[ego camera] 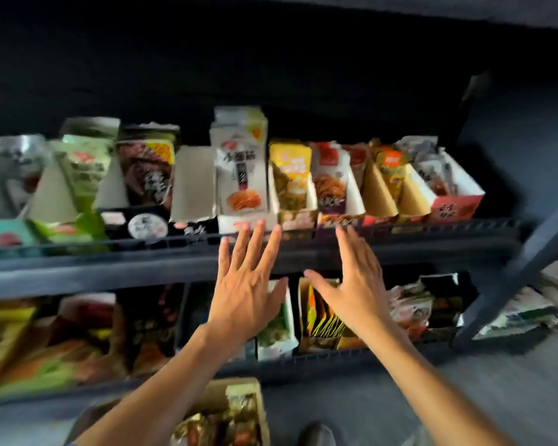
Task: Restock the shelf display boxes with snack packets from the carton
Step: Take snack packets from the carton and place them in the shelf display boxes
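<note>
Both grips wide, empty: left hand (244, 284), right hand (356, 284) at upper-shelf display boxes (298, 217); step judged btwn loads; next: fetch pkts from carton (226, 413)

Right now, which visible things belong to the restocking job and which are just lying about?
Job:
- left hand and right hand, both empty
- display boxes on the upper shelf
- carton of packets

Lying about:
- papers on the floor, right
- shoe

Display boxes (306, 201) of matt white and brown card, torn rough at edges, sit on a dark shelf rail (400, 249) — looks like matt plastic; packets (290, 175) above it glossy film — carton (226, 394) below, plain brown cardboard.
</note>
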The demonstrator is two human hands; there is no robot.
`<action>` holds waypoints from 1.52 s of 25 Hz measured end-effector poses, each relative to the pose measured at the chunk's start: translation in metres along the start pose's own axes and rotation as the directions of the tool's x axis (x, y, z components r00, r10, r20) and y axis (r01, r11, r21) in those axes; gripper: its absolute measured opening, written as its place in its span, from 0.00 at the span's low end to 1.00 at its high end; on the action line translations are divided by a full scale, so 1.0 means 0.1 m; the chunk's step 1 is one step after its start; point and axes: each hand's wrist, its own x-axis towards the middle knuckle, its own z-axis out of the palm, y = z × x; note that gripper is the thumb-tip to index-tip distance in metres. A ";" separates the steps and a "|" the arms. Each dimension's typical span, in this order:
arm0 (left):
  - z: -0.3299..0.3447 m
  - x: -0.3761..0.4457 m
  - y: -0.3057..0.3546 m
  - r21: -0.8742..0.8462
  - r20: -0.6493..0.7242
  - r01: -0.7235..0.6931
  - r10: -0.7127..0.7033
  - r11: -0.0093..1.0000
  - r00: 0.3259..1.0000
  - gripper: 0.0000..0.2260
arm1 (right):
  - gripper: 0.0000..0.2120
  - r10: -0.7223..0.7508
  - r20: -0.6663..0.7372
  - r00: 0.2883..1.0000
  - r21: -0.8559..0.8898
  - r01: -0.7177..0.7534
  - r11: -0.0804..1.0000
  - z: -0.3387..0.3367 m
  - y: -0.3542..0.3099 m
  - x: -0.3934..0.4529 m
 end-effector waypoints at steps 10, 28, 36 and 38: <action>0.41 -3.45 -1.40 0.039 0.781 0.587 -0.391 0.809 0.487 0.24 | 0.19 0.135 0.898 0.418 -0.020 -0.268 0.963 2.05 -0.77 -2.32; 1.64 -3.92 -1.18 -0.057 0.921 0.850 -0.301 0.524 0.247 0.36 | 0.19 0.083 0.902 0.425 -0.193 0.223 0.956 2.84 -0.50 -2.43; 1.79 -3.80 -1.00 -0.076 0.922 0.741 -0.236 0.668 0.307 0.21 | 0.17 0.161 0.882 0.443 -0.174 -0.013 0.985 2.80 -0.54 -2.40; 1.80 -3.77 -0.96 0.001 0.922 0.519 -0.202 0.855 0.331 0.25 | 0.17 0.159 0.880 0.447 -0.161 -0.033 0.986 2.76 -0.52 -2.39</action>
